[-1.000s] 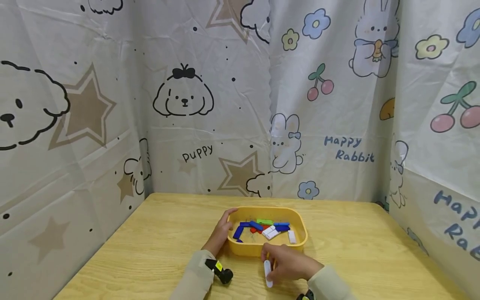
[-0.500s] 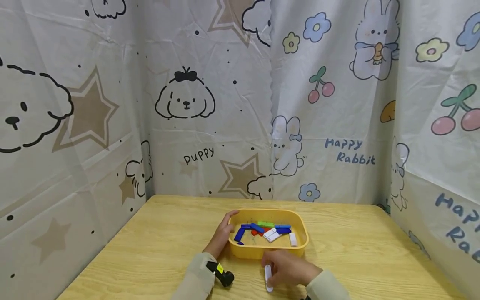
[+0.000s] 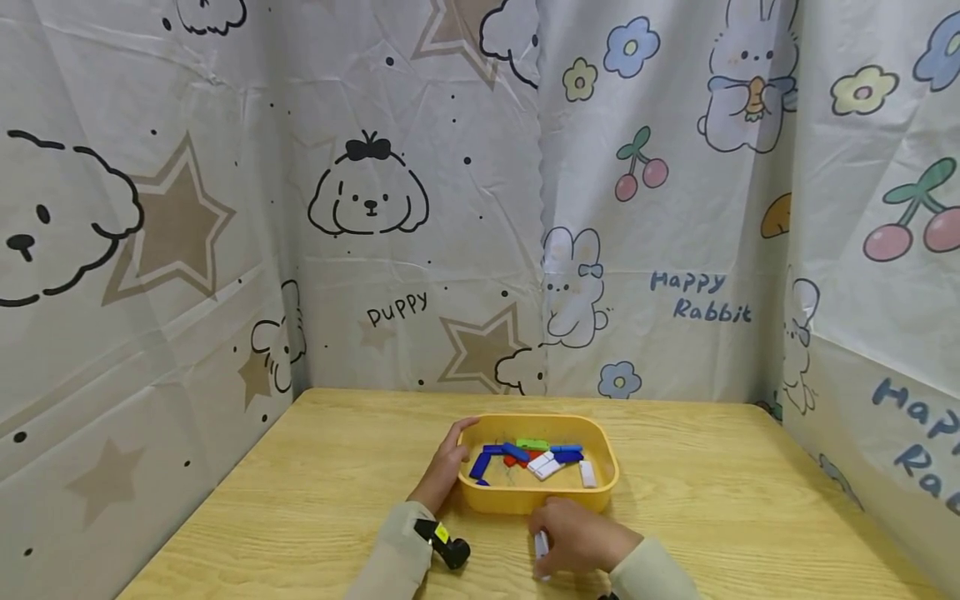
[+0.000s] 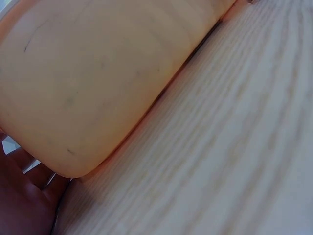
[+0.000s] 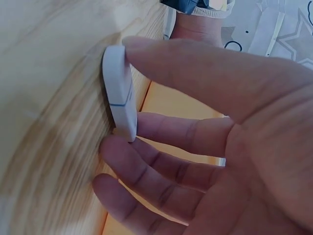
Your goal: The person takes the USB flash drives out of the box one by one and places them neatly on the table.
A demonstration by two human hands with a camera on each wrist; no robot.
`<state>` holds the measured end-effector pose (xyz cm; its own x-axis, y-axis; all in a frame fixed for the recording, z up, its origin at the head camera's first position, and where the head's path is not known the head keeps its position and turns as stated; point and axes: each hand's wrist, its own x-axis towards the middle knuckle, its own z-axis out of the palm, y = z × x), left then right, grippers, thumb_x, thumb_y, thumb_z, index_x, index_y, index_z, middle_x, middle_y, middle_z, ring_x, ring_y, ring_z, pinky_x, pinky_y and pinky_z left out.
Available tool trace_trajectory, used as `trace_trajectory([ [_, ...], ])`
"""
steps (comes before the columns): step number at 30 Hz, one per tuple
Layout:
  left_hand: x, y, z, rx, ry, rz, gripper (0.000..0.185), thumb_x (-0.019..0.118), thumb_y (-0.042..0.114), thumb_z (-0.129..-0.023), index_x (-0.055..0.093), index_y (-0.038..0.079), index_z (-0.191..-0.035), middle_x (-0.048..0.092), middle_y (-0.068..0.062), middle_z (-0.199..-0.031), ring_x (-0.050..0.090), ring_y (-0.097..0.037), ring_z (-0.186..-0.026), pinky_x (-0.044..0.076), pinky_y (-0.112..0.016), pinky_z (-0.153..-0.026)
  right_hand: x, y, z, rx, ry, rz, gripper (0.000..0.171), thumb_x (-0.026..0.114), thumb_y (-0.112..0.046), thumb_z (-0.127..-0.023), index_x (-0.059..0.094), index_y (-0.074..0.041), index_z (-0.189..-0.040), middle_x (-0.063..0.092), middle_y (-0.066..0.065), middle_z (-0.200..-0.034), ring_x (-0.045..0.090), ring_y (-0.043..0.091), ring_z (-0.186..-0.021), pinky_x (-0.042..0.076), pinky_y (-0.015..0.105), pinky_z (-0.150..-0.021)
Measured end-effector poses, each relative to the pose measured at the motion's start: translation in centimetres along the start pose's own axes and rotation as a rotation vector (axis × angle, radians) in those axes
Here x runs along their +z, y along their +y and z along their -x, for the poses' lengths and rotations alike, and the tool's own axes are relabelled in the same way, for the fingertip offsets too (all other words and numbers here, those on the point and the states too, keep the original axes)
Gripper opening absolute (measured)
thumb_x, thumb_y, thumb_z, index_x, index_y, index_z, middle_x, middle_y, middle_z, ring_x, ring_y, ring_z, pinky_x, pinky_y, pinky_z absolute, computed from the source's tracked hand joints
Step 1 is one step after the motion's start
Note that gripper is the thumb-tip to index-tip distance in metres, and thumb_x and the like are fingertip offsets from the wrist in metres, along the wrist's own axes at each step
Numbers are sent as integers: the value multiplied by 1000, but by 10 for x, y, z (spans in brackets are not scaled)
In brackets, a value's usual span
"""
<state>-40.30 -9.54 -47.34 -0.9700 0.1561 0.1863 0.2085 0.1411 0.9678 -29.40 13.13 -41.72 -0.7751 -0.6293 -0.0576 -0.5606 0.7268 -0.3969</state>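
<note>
A yellow plastic tub (image 3: 495,500) stands on the wooden table, with several small blue, white, red and green bars inside. My left hand (image 3: 444,467) holds its left end, thumb at the rim and fingers round the outside. In the left wrist view those fingers (image 4: 41,174) lie along the tub's corner. Just in front of the tub, my right hand (image 3: 581,537) pinches a white bar (image 3: 542,546) with rounded ends, low at the table. The right wrist view shows a thin blue line across this bar (image 5: 116,78), thumb at one end and fingers at the other.
Inside the tub, white bars (image 3: 546,467) lie near the middle and a green bar (image 3: 532,445) along the far wall. Printed curtains (image 3: 420,333) hang behind and on both sides of the table (image 3: 337,467). Each wrist wears a camera strap.
The right hand's fingers have closed in over the white bar, covering more of it. The left hand and tub keep their place.
</note>
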Motion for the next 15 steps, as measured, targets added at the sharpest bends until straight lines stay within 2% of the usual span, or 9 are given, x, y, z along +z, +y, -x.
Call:
trace_trajectory([
  [3,0,-2,0,-4,2,-4,59,37,1,-84,42,14,-141,34,-14,-152,24,-36,-141,14,-60,-110,1,0,0,0,-2,17,23,84,-25,-71,67,-16,-84,52,-9,-74,45,5,-68,39,23,-64],
  [6,0,14,10,1,-6,-19,58,36,1,-84,40,9,-142,33,-18,-151,24,-39,-139,15,-60,-109,0,-1,0,-8,-3,33,22,84,-26,-71,67,-16,-82,52,-10,-73,44,5,-68,39,23,-63],
  [10,0,19,13,3,-14,-20,58,36,0,-85,39,7,-143,31,-19,-152,22,-40,-140,15,-61,-109,0,0,1,-20,-7,46,21,82,-27,-73,65,-17,-78,49,-10,-71,43,5,-67,38,23,-63],
  [13,-1,4,3,-4,-9,-12,59,36,1,-85,39,12,-143,31,-15,-153,21,-38,-141,13,-61,-110,-2,0,1,-23,-10,42,20,81,-28,-74,64,-18,-75,50,-11,-70,44,5,-67,38,22,-63],
  [15,-1,1,1,-3,-5,-14,59,37,2,-85,40,14,-143,31,-14,-153,21,-38,-141,13,-61,-110,-4,-1,3,-15,-19,23,19,80,-27,-75,64,-16,-77,49,-10,-70,44,5,-65,38,23,-62],
])
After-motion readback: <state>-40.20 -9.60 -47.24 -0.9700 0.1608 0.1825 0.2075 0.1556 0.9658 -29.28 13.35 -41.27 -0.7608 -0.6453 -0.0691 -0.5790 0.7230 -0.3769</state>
